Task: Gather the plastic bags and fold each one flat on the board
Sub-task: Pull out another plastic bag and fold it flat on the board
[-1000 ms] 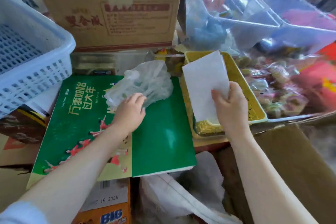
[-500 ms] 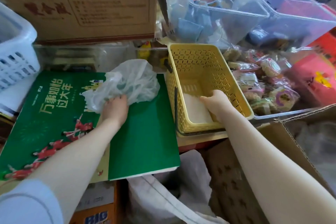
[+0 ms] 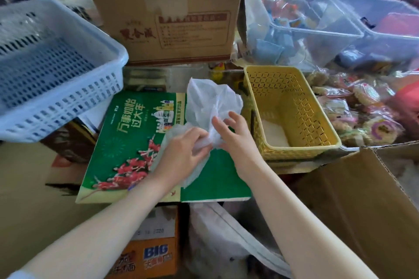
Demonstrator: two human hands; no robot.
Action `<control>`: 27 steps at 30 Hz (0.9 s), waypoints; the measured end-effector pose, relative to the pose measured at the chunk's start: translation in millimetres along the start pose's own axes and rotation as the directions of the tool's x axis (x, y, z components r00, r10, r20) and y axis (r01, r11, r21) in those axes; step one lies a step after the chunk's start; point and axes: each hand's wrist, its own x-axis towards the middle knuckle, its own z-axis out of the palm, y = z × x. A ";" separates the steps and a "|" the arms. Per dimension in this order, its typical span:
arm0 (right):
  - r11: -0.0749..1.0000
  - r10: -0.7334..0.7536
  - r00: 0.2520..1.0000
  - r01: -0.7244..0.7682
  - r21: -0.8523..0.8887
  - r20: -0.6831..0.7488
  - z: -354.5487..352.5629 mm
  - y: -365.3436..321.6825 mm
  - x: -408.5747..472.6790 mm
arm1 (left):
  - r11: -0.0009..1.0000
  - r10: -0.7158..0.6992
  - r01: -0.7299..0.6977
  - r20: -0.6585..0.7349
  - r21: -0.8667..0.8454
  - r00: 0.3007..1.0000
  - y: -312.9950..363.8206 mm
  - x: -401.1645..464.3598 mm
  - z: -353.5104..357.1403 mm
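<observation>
One crumpled bag at frame centre on the board is gripped by the left hand and is best spread flat by the splayed-fingered right hand before creasing.

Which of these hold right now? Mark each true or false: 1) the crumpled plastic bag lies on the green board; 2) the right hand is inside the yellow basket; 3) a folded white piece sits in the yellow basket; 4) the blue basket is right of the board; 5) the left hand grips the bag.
1) True: the crumpled plastic bag lies on the green board.
2) False: the right hand is over the board, at the bag, outside the yellow basket.
3) True: a folded white piece lies on its floor.
4) False: the blue basket is left of the board.
5) True: the left hand grips it.
</observation>
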 end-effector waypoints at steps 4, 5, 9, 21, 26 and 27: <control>0.984 0.128 0.991 -0.122 0.130 -0.038 38.9 11.4 -3.5 | 0.999 0.016 -0.012 0.066 -0.050 0.998 -9.0 -26.0 -21.3; 0.980 0.155 0.987 -0.149 0.135 -0.033 45.0 13.7 -3.8 | 0.997 -0.006 0.014 0.104 -0.072 0.995 -12.7 -31.4 -29.7; 0.989 0.102 0.995 -0.102 0.103 0.010 58.9 23.7 -11.4 | 0.993 -0.024 0.032 0.075 -0.112 0.997 -39.1 -51.1 -65.1; 0.982 0.191 0.938 -0.179 -0.066 0.291 85.5 31.4 -46.5 | 0.973 -0.133 0.170 0.220 -0.156 0.966 -80.9 -71.9 -129.7; 0.672 -0.033 0.998 -0.022 -0.741 -0.060 94.7 43.7 -47.8 | 0.971 -0.027 0.061 0.146 -0.231 0.989 -91.1 -81.5 -140.3; 0.736 -0.132 0.990 0.069 -0.673 -0.042 103.8 39.7 -52.4 | 0.976 -0.009 0.039 0.140 -0.212 0.990 -90.0 -82.1 -142.5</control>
